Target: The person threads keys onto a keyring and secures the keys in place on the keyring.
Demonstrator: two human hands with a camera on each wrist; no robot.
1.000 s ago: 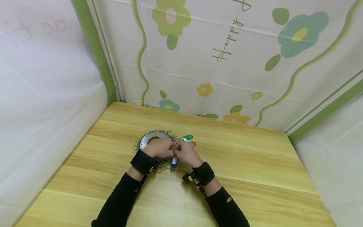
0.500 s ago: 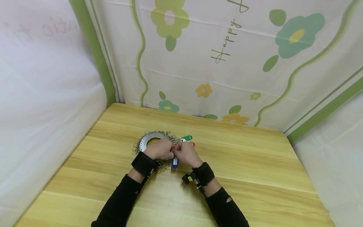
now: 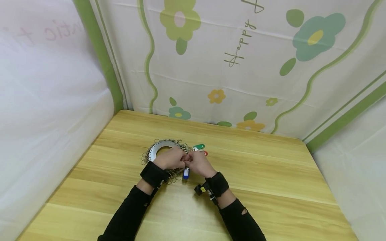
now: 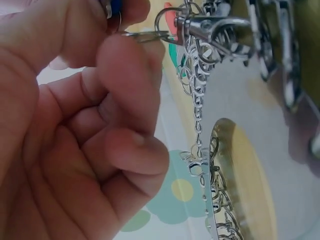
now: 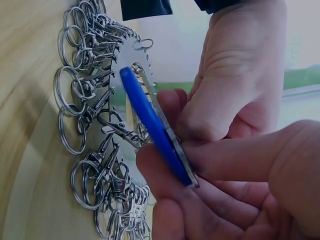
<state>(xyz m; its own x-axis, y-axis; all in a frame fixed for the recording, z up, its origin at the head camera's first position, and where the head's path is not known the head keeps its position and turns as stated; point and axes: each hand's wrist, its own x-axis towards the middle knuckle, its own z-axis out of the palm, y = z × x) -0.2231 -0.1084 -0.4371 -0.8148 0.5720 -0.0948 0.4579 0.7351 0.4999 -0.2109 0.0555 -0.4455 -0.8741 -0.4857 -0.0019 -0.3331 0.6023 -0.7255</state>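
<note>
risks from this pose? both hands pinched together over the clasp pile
1. Right hand pinches the blue tag only at one end; it could slip from that grip.
2. Left hand pinches a split ring close to the clasps on the metal disc; neighbours may snag or drag.

Pale wood-grain desk (image 3: 271,187), flower-print cloth backdrop (image 3: 241,67) with green stripes at far side, plain white sheets left and right, even light

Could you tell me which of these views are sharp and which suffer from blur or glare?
Head view: evenly lit and sharp, edges bowed by the wide lens. Left wrist view: left hand fills the frame, soft; key rings sharper. Right wrist view: blue tag crisp, table blurred, background washed out.
</note>
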